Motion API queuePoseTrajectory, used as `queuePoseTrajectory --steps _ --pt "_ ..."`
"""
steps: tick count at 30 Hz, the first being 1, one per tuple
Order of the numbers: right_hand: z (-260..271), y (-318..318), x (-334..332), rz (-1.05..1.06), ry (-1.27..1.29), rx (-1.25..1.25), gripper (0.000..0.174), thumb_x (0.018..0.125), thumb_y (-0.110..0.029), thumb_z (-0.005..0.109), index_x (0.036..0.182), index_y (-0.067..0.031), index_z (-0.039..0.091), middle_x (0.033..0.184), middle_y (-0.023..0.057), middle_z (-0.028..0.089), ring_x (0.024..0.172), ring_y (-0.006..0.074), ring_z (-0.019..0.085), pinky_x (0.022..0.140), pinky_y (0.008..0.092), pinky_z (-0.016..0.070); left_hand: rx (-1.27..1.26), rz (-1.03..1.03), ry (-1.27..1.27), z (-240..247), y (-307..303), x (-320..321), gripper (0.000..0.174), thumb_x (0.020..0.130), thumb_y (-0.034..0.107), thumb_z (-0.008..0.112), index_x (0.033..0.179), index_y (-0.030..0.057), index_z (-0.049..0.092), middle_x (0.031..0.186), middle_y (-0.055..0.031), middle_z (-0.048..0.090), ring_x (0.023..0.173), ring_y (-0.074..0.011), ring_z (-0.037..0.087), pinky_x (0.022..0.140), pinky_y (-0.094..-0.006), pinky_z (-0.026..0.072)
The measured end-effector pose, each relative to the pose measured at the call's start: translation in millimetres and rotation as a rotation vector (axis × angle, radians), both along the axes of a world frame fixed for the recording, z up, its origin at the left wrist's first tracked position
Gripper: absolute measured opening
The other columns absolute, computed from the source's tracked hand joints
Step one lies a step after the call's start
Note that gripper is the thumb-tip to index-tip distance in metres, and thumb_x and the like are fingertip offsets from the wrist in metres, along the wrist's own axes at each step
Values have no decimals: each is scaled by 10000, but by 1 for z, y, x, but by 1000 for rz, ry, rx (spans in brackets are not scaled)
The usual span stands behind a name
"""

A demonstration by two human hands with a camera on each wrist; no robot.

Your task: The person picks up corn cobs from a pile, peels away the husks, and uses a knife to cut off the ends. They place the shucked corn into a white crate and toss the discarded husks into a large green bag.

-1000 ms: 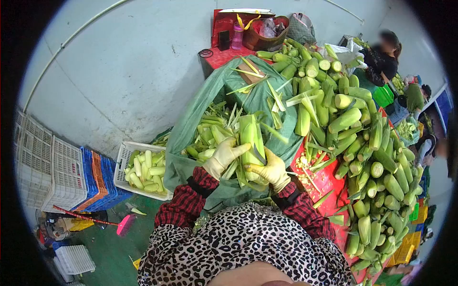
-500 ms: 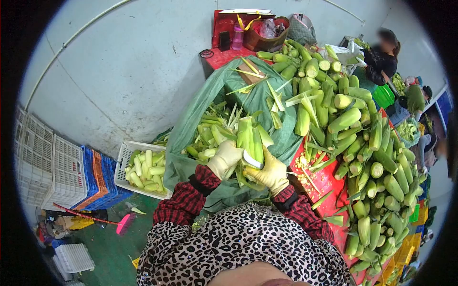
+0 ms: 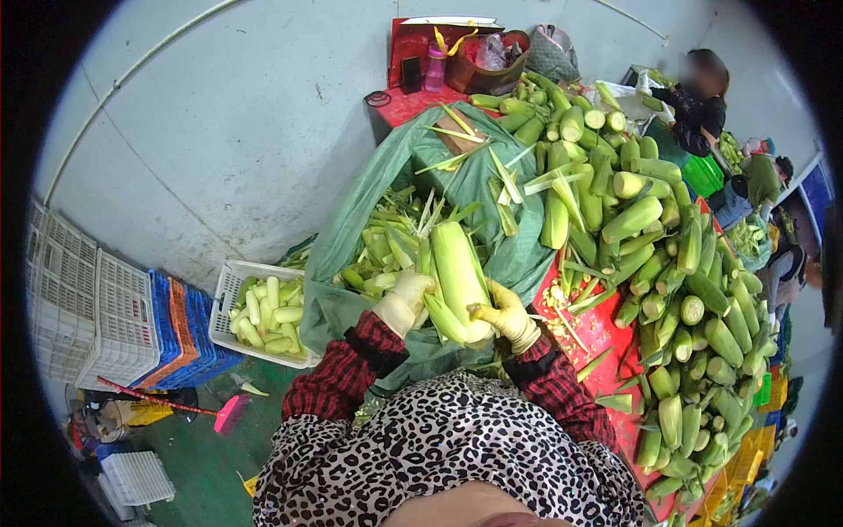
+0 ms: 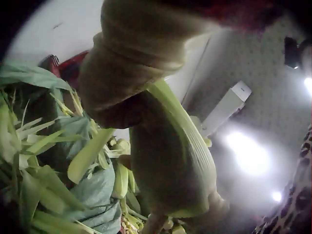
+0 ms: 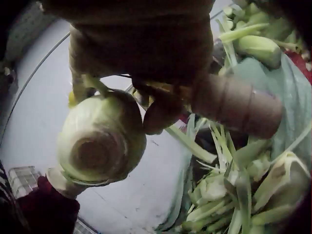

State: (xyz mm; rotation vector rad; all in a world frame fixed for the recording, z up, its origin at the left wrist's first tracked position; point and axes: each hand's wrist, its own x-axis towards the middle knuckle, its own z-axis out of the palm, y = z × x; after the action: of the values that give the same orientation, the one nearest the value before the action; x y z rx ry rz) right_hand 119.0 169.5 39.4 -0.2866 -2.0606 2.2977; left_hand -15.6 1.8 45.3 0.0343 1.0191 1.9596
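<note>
An ear of corn (image 3: 461,268) in pale green husk is held between my gloved hands, its cut base towards me. My left hand (image 3: 404,303) grips a husk leaf (image 3: 444,318) on its left side. In the left wrist view, the glove's fingers (image 4: 114,105) lie over the husk. My right hand (image 3: 509,318) has its thumb against the ear near the base. The right wrist view shows the round cut base (image 5: 97,151) and the banded handle of a knife (image 5: 239,105) held in that hand; its blade is hidden.
A green sheet (image 3: 351,228) holds loose husks (image 3: 382,250) beyond the hands. Unhusked corn (image 3: 702,325) is heaped on the red table (image 3: 606,373) at right. A white crate (image 3: 224,294) of peeled ears stands left, beside stacked crates (image 3: 123,307). Other people work at far right.
The knife blade, visible against the ear earlier, is now out of sight. The ear has turned, and a husk leaf now stands away on its left beside my left hand.
</note>
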Motion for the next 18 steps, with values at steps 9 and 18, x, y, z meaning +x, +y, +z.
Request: queuePoseTrajectory --steps 9,18 --pt "25 4 -8 54 2 461 720 789 -394 765 1313 25 503 1165 119 635 1052 176 597 919 301 464 144 -127 -49 2 -6 14 544 735 -57 448 1277 -46 501 1178 -174 615 1052 -291 625 928 -400 514" --pt "-7 11 17 -124 70 -237 386 768 -85 694 1135 5 612 956 20 650 874 107 591 769 265 488 164 -144 196 5 -36 -12 557 740 -17 507 1298 -19 518 1162 -110 648 1019 -210 645 904 -326 514"
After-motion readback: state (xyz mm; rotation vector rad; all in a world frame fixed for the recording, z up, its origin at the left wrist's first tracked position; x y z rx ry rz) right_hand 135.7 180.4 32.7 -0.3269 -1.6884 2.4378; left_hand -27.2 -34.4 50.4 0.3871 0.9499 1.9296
